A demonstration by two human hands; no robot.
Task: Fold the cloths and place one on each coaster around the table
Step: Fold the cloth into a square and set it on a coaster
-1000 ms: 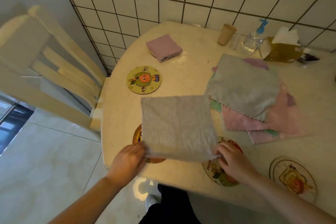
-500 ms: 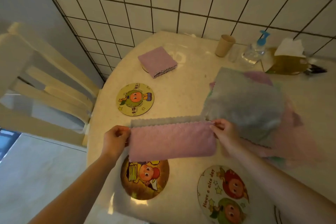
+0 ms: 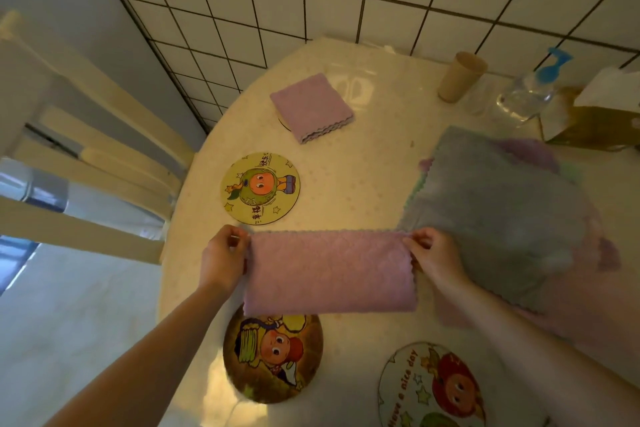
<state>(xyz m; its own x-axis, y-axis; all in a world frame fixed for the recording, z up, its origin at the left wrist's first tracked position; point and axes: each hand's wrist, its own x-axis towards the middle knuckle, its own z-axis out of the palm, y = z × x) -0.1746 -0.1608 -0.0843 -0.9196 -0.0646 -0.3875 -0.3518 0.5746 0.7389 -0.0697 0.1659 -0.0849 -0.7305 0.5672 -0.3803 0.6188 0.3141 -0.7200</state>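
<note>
One fold is now in: a second ago the pink cloth (image 3: 330, 272) lay open, and now my left hand (image 3: 223, 258) and right hand (image 3: 434, 258) pinch its doubled top corners, just above the brown coaster (image 3: 273, 357); halving again comes next, I judge.

Readable on the white-rimmed coaster (image 3: 431, 388) at the near right of the bench (image 3: 363, 163): "Have a nice day", curving along the left rim beside stars. On the yellow coaster (image 3: 260, 188) farther back: Chinese characters along the upper right and lower edges, too small to make out. Nothing legible on the brown coaster (image 3: 273, 357).
</note>
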